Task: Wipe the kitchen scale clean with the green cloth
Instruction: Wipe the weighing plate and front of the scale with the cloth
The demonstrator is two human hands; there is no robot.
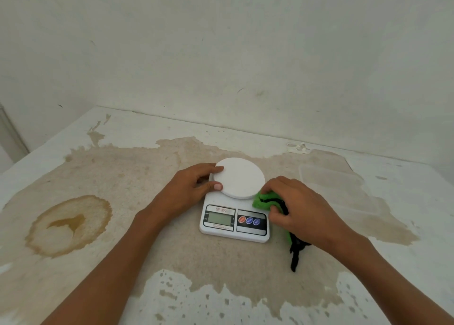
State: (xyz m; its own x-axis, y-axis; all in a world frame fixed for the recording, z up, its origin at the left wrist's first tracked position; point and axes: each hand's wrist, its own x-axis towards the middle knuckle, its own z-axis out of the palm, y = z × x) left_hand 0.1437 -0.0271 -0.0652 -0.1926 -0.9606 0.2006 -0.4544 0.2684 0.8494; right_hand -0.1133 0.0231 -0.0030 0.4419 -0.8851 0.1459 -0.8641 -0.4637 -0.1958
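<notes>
A white kitchen scale (234, 217) with a round white platform, a grey display and three coloured buttons stands in the middle of the table. My left hand (188, 189) grips the left edge of the round platform, thumb and fingers on its rim. My right hand (301, 211) is closed on a bunched green cloth (266, 201) with black trim. The cloth is pressed against the scale's right side, just under the platform's edge. A black and green end of the cloth hangs out behind my right hand onto the table.
The white table (127, 137) is worn, with large brown stains and a ring-shaped stain (68, 226) at the left. A clear plastic lid or tray (336, 184) lies flat to the right of the scale. A white wall runs close behind the table.
</notes>
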